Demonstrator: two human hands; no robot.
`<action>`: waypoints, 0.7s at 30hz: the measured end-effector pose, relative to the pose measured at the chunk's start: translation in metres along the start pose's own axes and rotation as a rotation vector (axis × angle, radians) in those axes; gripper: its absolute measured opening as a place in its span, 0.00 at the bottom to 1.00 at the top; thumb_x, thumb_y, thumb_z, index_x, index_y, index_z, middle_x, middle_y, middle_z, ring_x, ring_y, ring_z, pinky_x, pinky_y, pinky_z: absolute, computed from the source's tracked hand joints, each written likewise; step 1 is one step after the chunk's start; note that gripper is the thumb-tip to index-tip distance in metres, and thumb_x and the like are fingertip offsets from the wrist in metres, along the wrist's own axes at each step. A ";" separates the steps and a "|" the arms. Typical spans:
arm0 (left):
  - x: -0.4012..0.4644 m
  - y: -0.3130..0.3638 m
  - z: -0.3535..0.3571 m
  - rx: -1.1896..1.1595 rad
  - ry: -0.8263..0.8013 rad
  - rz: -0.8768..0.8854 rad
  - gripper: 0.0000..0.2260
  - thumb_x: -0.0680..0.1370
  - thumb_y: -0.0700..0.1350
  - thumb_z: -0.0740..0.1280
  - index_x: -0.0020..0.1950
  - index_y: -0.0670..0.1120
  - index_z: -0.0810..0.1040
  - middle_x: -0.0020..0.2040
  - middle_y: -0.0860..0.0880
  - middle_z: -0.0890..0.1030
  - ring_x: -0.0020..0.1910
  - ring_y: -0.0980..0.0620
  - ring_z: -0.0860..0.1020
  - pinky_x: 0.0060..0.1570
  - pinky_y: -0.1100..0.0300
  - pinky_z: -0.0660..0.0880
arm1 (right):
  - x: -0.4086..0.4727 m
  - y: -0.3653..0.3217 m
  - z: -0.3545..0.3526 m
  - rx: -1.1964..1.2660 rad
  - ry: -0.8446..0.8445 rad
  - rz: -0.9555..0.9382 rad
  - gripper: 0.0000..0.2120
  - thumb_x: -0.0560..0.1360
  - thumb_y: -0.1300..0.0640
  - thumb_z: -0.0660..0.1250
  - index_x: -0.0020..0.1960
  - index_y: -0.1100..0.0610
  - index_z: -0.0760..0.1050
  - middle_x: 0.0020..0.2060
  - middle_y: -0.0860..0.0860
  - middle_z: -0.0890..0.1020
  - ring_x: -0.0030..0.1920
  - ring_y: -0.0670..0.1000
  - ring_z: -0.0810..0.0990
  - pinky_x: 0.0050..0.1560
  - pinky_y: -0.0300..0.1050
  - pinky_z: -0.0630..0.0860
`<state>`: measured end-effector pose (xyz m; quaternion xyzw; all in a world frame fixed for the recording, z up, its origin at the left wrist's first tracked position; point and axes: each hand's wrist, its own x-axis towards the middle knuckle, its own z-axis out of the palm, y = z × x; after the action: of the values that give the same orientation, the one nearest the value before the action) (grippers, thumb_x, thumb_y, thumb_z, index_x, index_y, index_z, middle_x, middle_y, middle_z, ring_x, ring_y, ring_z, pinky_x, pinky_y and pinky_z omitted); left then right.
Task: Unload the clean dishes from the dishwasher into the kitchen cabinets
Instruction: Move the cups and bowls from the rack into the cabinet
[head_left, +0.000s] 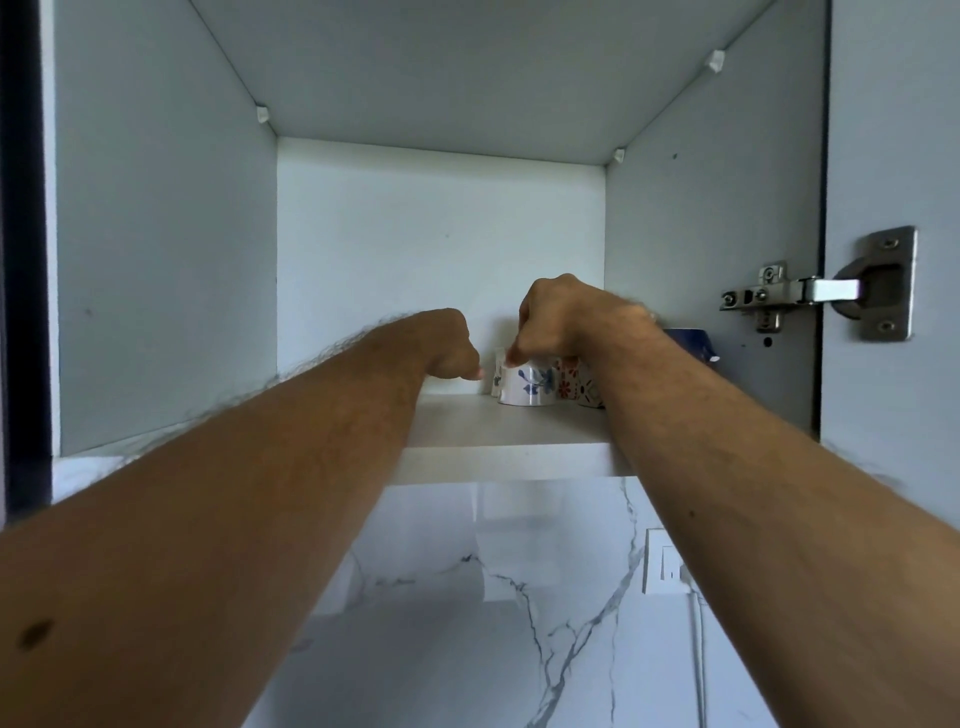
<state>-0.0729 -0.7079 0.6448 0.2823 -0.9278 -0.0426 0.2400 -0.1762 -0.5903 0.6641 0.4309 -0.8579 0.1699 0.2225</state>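
An open cabinet (166, 260) is being viewed from below, both bare arms being stretched up onto its shelf (498, 431). A white cup with a blue flower (527, 385) is being held from above by the right hand (553, 322), its grip being closed narrowly on the rim while the cup is standing on the shelf towards the back. A cup with red flowers (567, 378) is being kept just beside it on the right, with further patterned cups partly hidden behind. A dark blue cup (693, 340) is being partly hidden by the right forearm. The left hand (449, 345) is being held near the cups with fingers curled; whether anything is being gripped cannot be told. A metal hinge (810, 291) is being shown on the open door (893, 130), and a marble wall (467, 597) below.
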 end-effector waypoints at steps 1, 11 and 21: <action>0.001 0.000 0.000 0.000 0.002 -0.003 0.27 0.77 0.52 0.70 0.72 0.41 0.68 0.71 0.43 0.72 0.68 0.43 0.71 0.65 0.52 0.68 | 0.000 0.000 0.000 -0.005 0.005 -0.002 0.14 0.62 0.45 0.76 0.43 0.52 0.80 0.41 0.48 0.81 0.41 0.52 0.83 0.49 0.53 0.82; 0.011 -0.006 0.003 0.014 0.010 0.015 0.29 0.78 0.53 0.68 0.74 0.41 0.65 0.73 0.43 0.68 0.71 0.43 0.68 0.66 0.53 0.66 | 0.002 0.001 0.003 0.004 0.062 -0.040 0.11 0.64 0.52 0.71 0.45 0.53 0.80 0.42 0.49 0.79 0.40 0.52 0.82 0.45 0.50 0.82; 0.013 -0.017 0.003 0.092 0.145 -0.011 0.24 0.81 0.56 0.62 0.71 0.43 0.70 0.71 0.42 0.71 0.69 0.42 0.69 0.64 0.52 0.68 | -0.003 -0.002 0.000 0.021 0.193 -0.132 0.11 0.71 0.49 0.67 0.49 0.54 0.79 0.46 0.51 0.78 0.46 0.54 0.79 0.43 0.45 0.77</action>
<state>-0.0751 -0.7294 0.6439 0.3007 -0.9074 0.0194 0.2929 -0.1730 -0.5897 0.6631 0.4705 -0.8005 0.2047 0.3099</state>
